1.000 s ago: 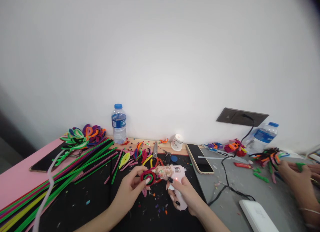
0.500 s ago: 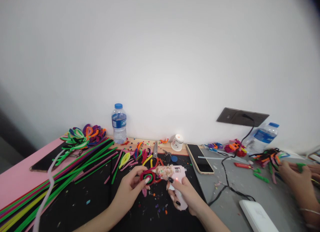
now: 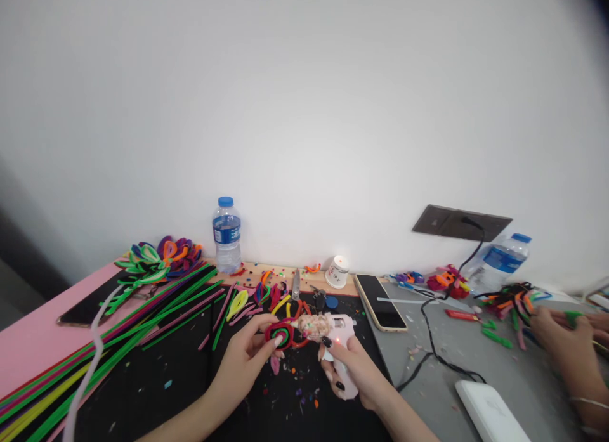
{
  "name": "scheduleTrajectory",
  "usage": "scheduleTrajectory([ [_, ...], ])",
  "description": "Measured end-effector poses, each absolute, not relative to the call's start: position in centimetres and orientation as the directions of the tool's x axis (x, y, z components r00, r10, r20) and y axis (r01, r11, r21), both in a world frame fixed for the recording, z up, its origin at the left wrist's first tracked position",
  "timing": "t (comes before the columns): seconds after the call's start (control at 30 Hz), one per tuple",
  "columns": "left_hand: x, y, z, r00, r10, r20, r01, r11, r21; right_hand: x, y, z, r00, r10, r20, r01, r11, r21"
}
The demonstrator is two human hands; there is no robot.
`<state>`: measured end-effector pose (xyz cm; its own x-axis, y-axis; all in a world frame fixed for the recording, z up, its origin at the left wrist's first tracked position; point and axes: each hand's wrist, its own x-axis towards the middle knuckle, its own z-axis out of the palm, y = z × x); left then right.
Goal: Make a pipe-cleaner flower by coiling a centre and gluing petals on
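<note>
1. Two things are in the person's grasp: a fuzzy coil (image 3: 280, 335) in the left hand (image 3: 250, 350) and a pale pink glue gun (image 3: 339, 328) in the right hand (image 3: 351, 361).
2. The left hand pinches the coil's edge between thumb and fingers, just left of the glue gun's front end; the coil is red outside, with green and pink within.
3. The right hand is wrapped around the glue gun's handle, thumb lying along its side; whether a finger presses the trigger cannot be told.
4. The glue gun's lumpy, beige-coated front points left at the coil, and a small red light glows on its body; whether tip and coil touch is too small to tell.
5. Scissors (image 3: 295, 285) and a white cup (image 3: 337, 273) are beyond the glue gun, and a phone (image 3: 381, 302) lies to its right and farther back.
6. Well left of the glue gun are long fuzzy sticks (image 3: 143, 342); a water bottle (image 3: 227, 239) stands beyond it, to the left.
7. Far right of the glue gun, a co-worker's hand (image 3: 564, 339) is beside a green piece (image 3: 571, 316).
</note>
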<state>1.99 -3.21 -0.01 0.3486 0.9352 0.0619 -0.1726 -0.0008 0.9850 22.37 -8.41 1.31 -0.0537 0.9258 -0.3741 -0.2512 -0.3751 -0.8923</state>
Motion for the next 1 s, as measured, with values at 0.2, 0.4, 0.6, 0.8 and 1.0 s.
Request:
scheduleTrajectory([
  [0.2, 1.99, -3.09, 0.04, 0.342, 0.936, 0.079, -0.183, -0.016, 0.983, 22.36, -8.51, 1.29, -0.052, 0.929, -0.365, -0.244, -0.367, -0.898],
  [0.4, 1.91, -2.89, -0.24, 0.315, 0.945, 0.091, -0.181, -0.035, 0.983, 22.34, -8.54, 1.30, -0.038, 0.922, -0.384, -0.246, -0.381, -0.891],
  [0.6, 1.93, -2.96, -0.09, 0.290, 0.953, 0.085, -0.184, -0.032, 0.982, 22.48, -8.50, 1.09, -0.057, 0.921, -0.386, -0.241, -0.388, -0.890],
  [0.8, 1.86, -3.04, 0.14, 0.286, 0.954, 0.087, -0.156, -0.043, 0.987, 22.40, -8.51, 1.44, -0.047, 0.922, -0.385, -0.215, -0.386, -0.897],
  [1.0, 1.83, -3.04, 0.20, 0.311, 0.947, 0.082, -0.156, -0.034, 0.987, 22.90, -8.41, 1.54, -0.018, 0.911, -0.412, -0.139, -0.410, -0.901],
])
